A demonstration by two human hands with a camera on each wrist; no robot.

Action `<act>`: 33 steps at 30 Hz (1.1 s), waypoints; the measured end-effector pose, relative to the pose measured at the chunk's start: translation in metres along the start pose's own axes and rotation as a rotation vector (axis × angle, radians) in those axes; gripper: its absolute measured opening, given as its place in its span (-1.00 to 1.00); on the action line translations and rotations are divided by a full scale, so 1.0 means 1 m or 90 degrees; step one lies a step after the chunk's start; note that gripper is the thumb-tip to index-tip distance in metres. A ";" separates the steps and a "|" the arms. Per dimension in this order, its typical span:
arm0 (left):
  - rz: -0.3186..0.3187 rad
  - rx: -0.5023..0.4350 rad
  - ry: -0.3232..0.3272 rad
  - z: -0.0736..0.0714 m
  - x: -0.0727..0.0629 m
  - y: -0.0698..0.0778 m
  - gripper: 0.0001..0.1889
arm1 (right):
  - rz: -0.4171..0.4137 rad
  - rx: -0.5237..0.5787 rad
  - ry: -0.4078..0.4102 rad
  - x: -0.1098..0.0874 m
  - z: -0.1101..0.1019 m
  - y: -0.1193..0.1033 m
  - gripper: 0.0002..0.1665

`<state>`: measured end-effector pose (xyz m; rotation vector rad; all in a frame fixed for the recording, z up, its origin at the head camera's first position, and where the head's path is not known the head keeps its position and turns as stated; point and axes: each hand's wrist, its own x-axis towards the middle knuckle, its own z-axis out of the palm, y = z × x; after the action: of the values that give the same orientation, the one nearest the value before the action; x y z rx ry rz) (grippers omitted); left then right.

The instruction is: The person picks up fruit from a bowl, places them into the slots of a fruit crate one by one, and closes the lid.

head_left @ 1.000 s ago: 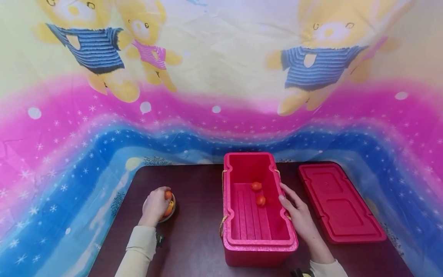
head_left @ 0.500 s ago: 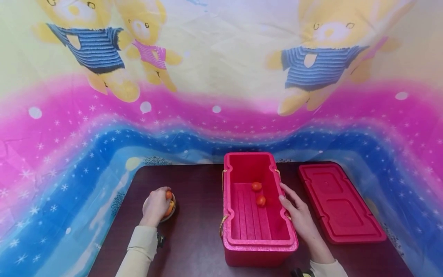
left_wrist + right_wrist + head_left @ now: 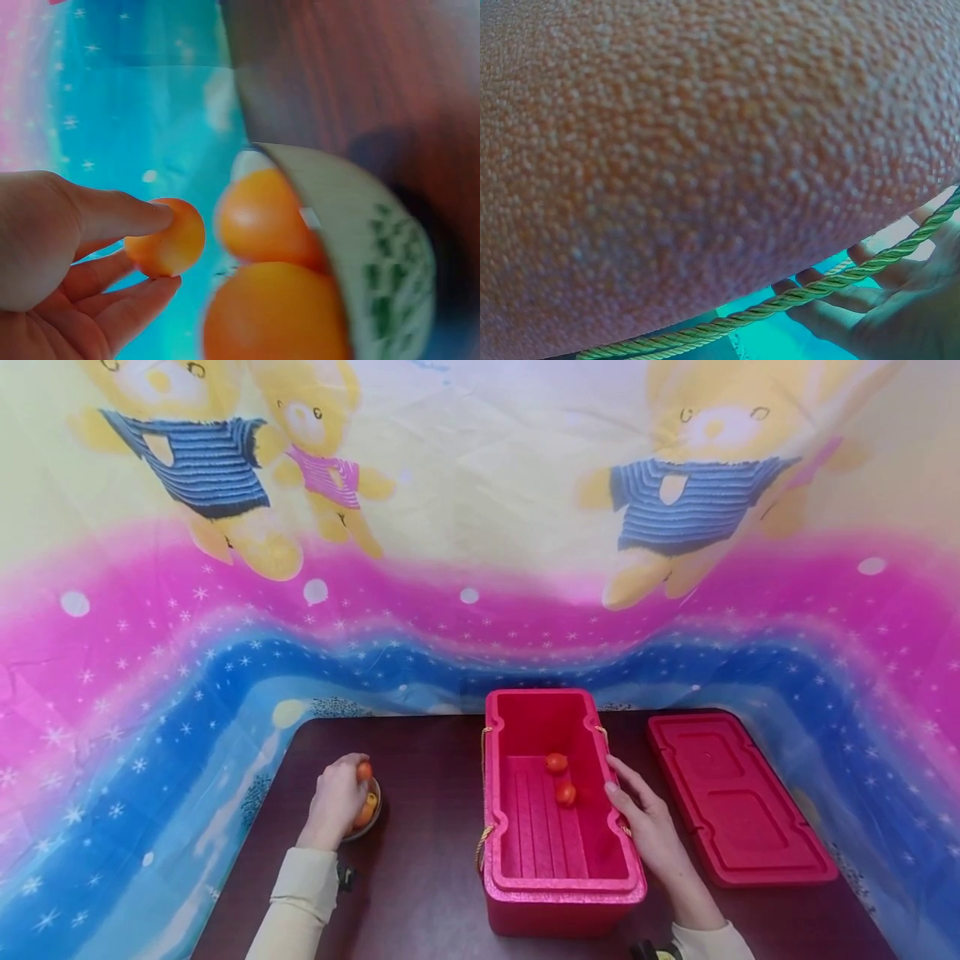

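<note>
At the left of the table, my left hand (image 3: 337, 800) pinches a small round orange fruit (image 3: 169, 238) between thumb and fingers. It is held apart from the bowl (image 3: 375, 255), a pale one with green marks on its outside. Orange fruits (image 3: 271, 315) of the same sort, one larger, sit in the bowl, partly hidden by my hand in the head view. My right hand (image 3: 651, 831) rests against the right side of a red open box (image 3: 564, 887), its fingers fairly straight beside the twisted rope (image 3: 840, 279). Two orange-red fruits (image 3: 556, 763) lie inside the box.
A red lid (image 3: 742, 802) lies flat on the dark table (image 3: 427, 827), right of the box. Gold rope handles (image 3: 483, 843) hang along the box's sides. A printed cloth with teddy bears (image 3: 202, 460) hangs behind and around the table.
My left hand has risen slightly from the bowl with a fruit pinched in its fingers. The right hand, the box and the lid have stayed in place.
</note>
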<state>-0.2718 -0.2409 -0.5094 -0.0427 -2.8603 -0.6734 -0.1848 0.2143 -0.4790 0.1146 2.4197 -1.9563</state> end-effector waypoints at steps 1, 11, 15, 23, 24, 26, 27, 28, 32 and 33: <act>0.012 -0.006 0.007 -0.002 0.000 0.002 -0.61 | -0.001 0.000 -0.001 0.000 0.000 0.000 -0.29; 0.095 -0.042 0.072 -0.026 0.002 0.027 -0.62 | -0.005 0.006 -0.005 -0.001 0.000 0.000 -0.29; 0.124 -0.034 0.093 -0.034 0.003 0.036 -0.62 | -0.009 0.004 -0.005 -0.001 0.000 0.000 -0.29; 0.158 -0.035 0.120 -0.041 0.006 0.048 -0.61 | -0.008 0.012 -0.007 -0.001 0.001 0.000 -0.29; 0.165 -0.036 0.125 -0.042 0.007 0.049 -0.61 | -0.008 0.012 -0.006 -0.001 0.001 -0.001 -0.30; 0.175 -0.039 0.129 -0.044 0.009 0.053 -0.60 | -0.011 0.010 -0.004 -0.001 0.001 -0.001 -0.30; 0.179 -0.039 0.131 -0.045 0.009 0.055 -0.60 | -0.011 0.010 -0.004 -0.001 0.001 -0.001 -0.30; 0.182 -0.041 0.133 -0.047 0.010 0.058 -0.60 | -0.010 0.011 -0.004 -0.001 0.001 0.000 -0.30; 0.195 -0.055 0.142 -0.053 0.014 0.068 -0.58 | -0.007 0.012 -0.005 -0.001 0.001 0.000 -0.30; 0.197 -0.061 0.142 -0.054 0.015 0.071 -0.58 | -0.006 0.012 -0.005 -0.001 0.001 0.000 -0.30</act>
<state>-0.2712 -0.2017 -0.4283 -0.3910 -2.5313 -0.6990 -0.1836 0.2138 -0.4793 0.0954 2.4023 -1.9803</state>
